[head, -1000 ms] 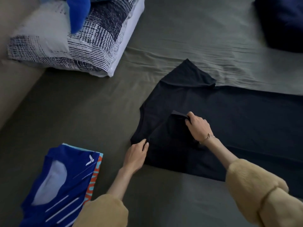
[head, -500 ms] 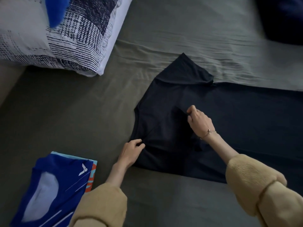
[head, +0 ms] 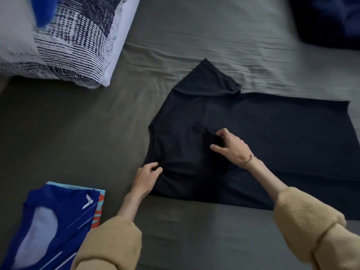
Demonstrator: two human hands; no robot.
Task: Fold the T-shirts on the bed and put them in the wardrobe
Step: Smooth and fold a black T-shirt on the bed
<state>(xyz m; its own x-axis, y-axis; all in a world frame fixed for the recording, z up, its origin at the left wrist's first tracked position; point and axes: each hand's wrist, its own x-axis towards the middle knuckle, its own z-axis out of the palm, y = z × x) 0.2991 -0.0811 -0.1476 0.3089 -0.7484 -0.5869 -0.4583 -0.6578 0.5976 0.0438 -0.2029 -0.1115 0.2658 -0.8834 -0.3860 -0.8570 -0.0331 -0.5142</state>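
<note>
A black T-shirt (head: 272, 137) lies spread on the olive-grey bed sheet (head: 78, 133), its collar end toward the left and one sleeve pointing up. The near sleeve is folded in over the body. My left hand (head: 146, 177) pinches the cloth at the shirt's left shoulder edge. My right hand (head: 230, 148) grips the end of the folded-in sleeve near the shirt's middle. A folded blue T-shirt (head: 50, 227) with white markings lies at the lower left on top of another folded garment with an orange and light-blue edge (head: 98, 207).
A white pillow with a dark-blue print (head: 64, 41) lies at the upper left, with a bright blue item (head: 43, 10) on it. A dark navy bundle (head: 329, 20) sits at the upper right corner. Bare sheet stretches below the black shirt.
My right hand has shifted right along the folded sleeve and now holds its end. My left hand has curled from lying flat into a pinch on the shoulder edge. The view moved slightly.
</note>
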